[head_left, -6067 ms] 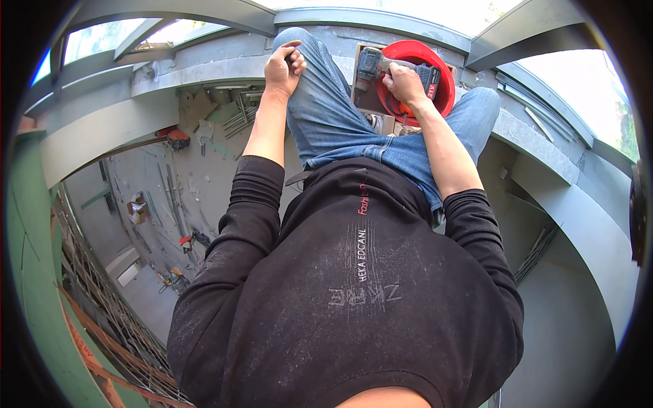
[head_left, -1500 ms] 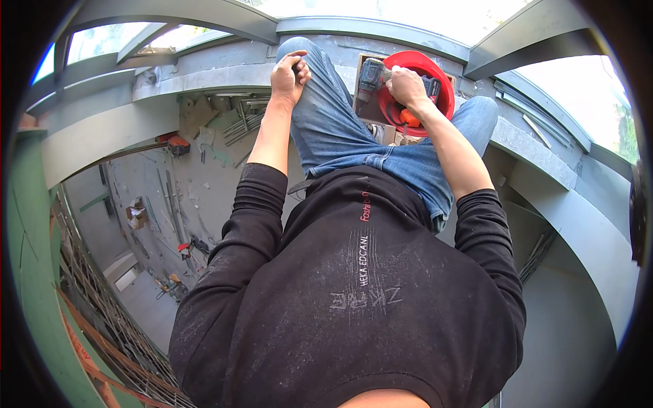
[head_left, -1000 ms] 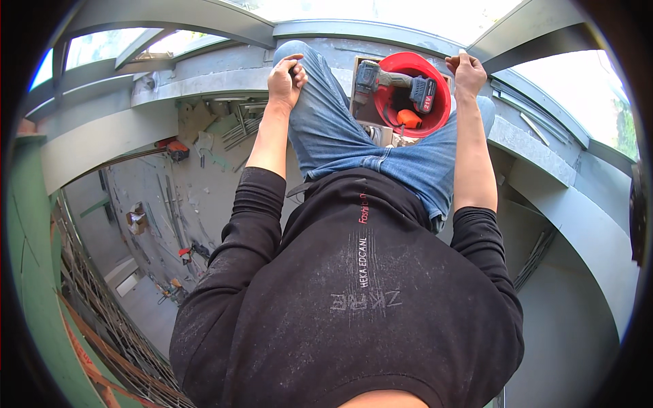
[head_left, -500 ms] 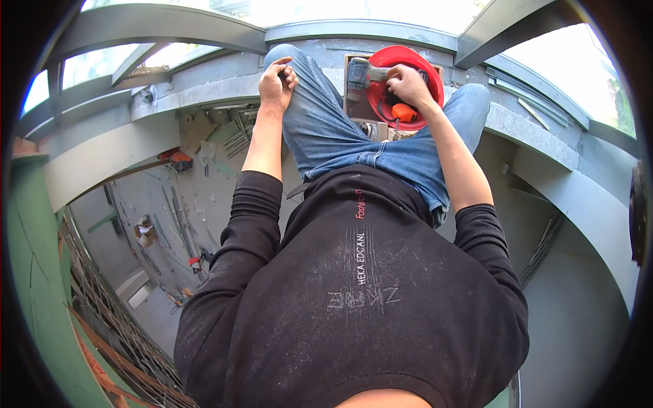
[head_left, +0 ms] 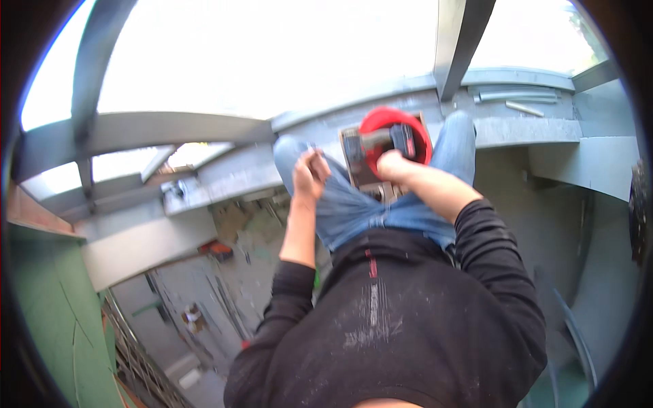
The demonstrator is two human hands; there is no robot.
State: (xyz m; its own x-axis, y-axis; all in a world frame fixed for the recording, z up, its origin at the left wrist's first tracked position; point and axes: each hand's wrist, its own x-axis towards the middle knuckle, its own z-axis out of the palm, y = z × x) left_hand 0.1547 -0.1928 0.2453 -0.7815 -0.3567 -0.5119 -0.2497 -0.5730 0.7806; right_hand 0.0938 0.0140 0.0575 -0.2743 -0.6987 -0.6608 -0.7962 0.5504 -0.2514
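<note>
My left hand (head_left: 311,175) is raised over my left thigh, its fingers curled closed. What is inside them, if anything, is too blurred to make out. My right hand (head_left: 392,165) reaches into the near side of a red, bowl-like shell (head_left: 378,121) that looks like an upturned hard hat. The hand's fingers are hidden and smeared by motion. Across the shell lies a cordless power tool (head_left: 373,142), its dark battery (head_left: 403,140) to the right and its blue-grey head pointing left, right beside my right hand.
The shell rests on a shallow box (head_left: 356,171) between my knees in blue jeans (head_left: 340,211). A grey ledge (head_left: 530,131) runs beneath tall window frames (head_left: 462,47). Grey strips (head_left: 515,96) lie on the ledge at right. Far below on the left, the floor holds an orange-red tool (head_left: 215,250) and scattered scraps.
The view has tilted and shifted. My right hand has moved from the tool's right end to its near side, uncovering the battery. An orange item in the shell is now hidden. My left hand stays closed.
</note>
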